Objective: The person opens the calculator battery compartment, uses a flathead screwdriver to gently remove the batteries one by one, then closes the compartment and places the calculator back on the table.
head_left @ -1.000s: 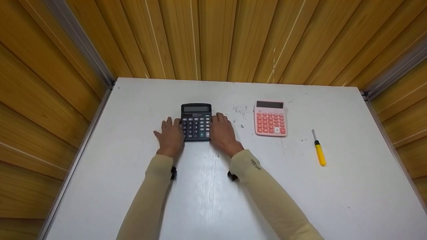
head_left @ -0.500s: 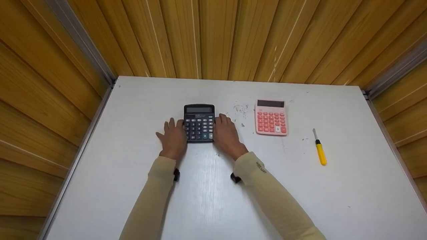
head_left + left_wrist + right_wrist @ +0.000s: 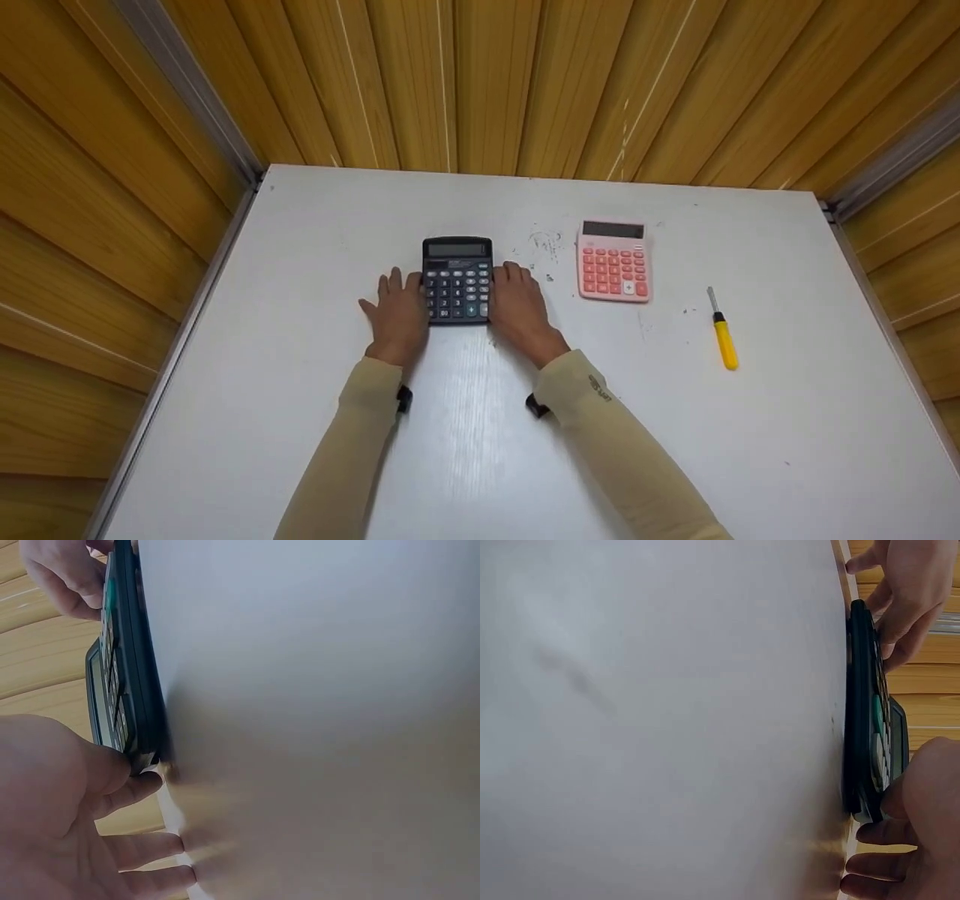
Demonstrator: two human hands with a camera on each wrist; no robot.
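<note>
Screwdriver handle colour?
Yellow handle; shows best in the head view.

Walls clad in honey-brown wood-grain slats enclosed a white table on three sides. The slats of the back wall ran upright and fanned outward in the head view, several crossed by thin pale streaks; the left wall and right wall matched it. Grey metal posts, a left post and a right post, stood at the corners. Dark scuff marks speckled the tabletop, and a soft whitish glare lay across its near middle.
</note>
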